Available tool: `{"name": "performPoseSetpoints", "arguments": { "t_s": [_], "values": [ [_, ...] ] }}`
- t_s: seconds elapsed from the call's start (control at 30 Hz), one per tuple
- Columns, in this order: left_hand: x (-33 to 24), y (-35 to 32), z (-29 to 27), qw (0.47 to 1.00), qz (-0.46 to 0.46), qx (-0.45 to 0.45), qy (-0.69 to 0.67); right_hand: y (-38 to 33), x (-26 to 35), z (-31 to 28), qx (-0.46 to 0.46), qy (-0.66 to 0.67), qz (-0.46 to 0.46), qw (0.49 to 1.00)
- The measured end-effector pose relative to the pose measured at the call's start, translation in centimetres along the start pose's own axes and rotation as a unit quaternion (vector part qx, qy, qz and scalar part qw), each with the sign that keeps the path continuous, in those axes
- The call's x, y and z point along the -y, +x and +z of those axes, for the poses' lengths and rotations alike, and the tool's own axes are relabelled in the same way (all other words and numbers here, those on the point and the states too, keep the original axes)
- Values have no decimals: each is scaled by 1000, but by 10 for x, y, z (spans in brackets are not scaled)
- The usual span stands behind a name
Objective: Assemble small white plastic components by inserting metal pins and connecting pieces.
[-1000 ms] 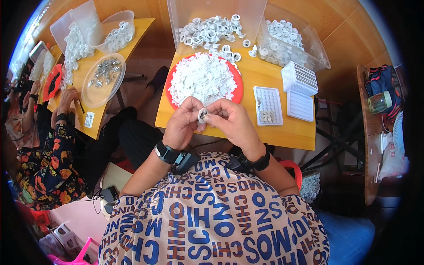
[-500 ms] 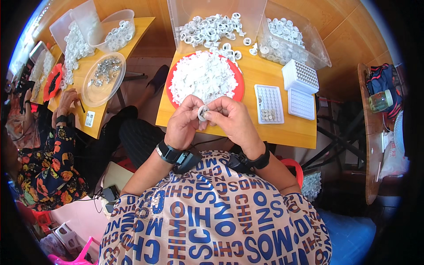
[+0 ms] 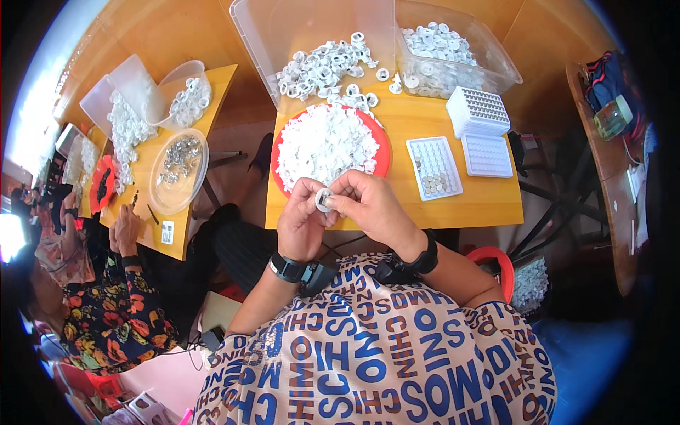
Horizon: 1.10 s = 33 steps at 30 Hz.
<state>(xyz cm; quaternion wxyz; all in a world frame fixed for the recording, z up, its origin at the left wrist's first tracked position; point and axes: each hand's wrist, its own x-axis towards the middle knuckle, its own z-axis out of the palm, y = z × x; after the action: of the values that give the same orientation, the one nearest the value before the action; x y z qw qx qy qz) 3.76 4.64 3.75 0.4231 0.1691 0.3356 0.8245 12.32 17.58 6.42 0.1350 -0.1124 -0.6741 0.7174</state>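
Just in front of the table's near edge, both hands meet on a small round white plastic part (image 3: pixel 324 200) with a dark opening in it. My left hand (image 3: pixel 300 223) grips its left side between closed fingers. The thumb and forefinger of my right hand (image 3: pixel 374 211) press on its right side; those fingers partly cover it. Right behind the hands is a round red tray (image 3: pixel 387 152), heaped with small white plastic pieces (image 3: pixel 327 145). A white slotted tray (image 3: pixel 426 150) to the right holds several small round silver discs (image 3: pixel 440 184).
Stacked white trays (image 3: pixel 476 112) and a single one (image 3: pixel 487 156) stand at right. Clear bins (image 3: pixel 496 64) and loose white parts (image 3: pixel 322 67) fill the table's back. On the left, a co-worker's hand (image 3: pixel 126 230) is beside a plate of metal pieces (image 3: pixel 202 170).
The whole view has tilted and shifted a little. Both my hands keep hold of the white part, their fingers in nearly the same pose. The co-worker's hand has shifted at the left table.
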Motion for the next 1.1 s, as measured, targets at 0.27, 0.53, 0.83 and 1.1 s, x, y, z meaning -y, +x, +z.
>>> {"name": "performPoseSetpoints", "arguments": {
  "t_s": [0.27, 0.53, 0.83, 1.1],
  "values": [
    [0, 1, -5, 1000, 8, 19, -16, 3, -1, -2, 27, 73, 15, 997],
    [-2, 0, -4, 999, 21, 18, 19, 3, 6, -2, 40, 95, 35, 994],
    [-6, 1, 1, 999, 28, 9, 23, 2, 7, 3, 3, 18, -24, 1000],
    [0, 2, -3, 999, 24, 15, 15, 4, 7, 1, 1, 19, -3, 1000]
  ]
}}
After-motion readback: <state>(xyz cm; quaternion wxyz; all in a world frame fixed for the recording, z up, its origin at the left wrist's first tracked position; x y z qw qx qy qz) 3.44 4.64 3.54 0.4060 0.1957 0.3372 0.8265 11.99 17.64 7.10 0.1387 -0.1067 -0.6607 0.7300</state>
